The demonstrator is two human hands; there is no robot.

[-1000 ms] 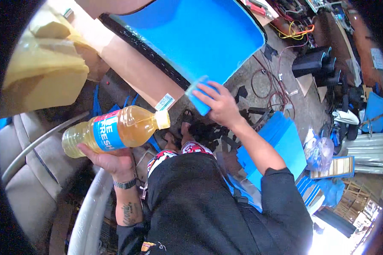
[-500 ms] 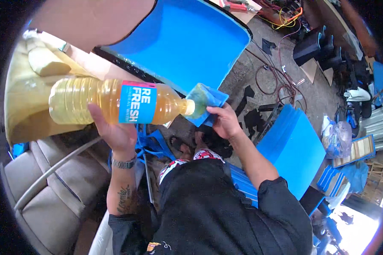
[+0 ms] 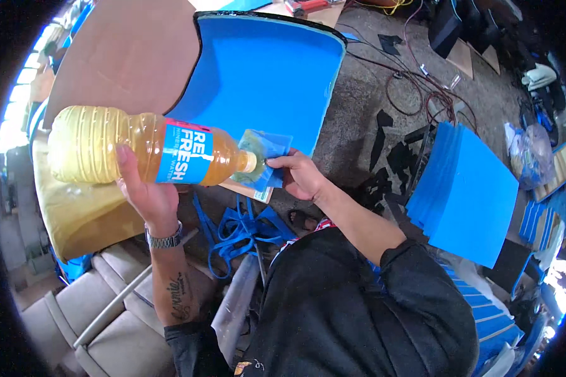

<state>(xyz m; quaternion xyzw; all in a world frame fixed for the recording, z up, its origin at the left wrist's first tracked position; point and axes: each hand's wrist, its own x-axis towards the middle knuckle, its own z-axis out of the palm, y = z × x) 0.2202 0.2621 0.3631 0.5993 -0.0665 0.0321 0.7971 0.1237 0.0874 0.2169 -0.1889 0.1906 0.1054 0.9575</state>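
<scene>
Left hand (image 3: 146,196) clenched round the mid-body of a fairly full, likely heavy, slick plastic bottle (image 3: 148,152) tipped sideways, mouth against soft blue foam pad (image 3: 263,156) pinched in right hand (image 3: 303,178) fingers.

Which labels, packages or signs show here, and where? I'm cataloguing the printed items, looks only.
Bottle label: blue and white band with a red top edge, wrapped round the clear plastic bottle of yellow liquid that the left hand holds sideways.
Clear plastic bag: at far right on the floor, crumpled, contents unclear.
No signs or screens.
</scene>
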